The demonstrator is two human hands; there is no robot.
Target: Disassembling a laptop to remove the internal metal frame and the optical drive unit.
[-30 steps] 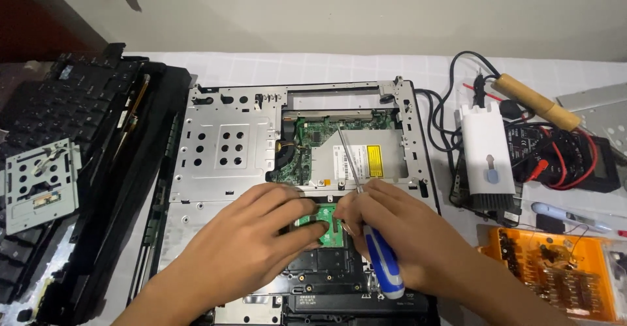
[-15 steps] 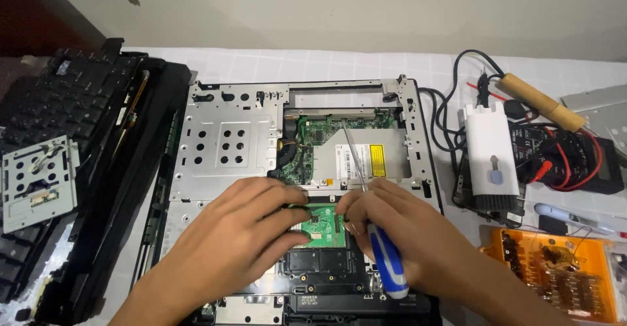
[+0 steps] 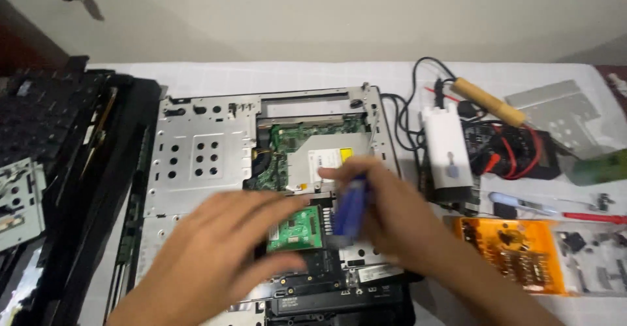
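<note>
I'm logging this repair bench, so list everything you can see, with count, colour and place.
laptop chassis: one, silver metal, centre
green circuit card: one, green, middle of chassis
screwdriver: one, blue handle, in right hand
keyboard panel: one, black, far left
soldering iron: one, wooden handle, upper right
white adapter: one, white, right of chassis
orange bit case: one, orange, lower right
left hand: on chassis beside card
right hand: grips screwdriver, blurred
</note>
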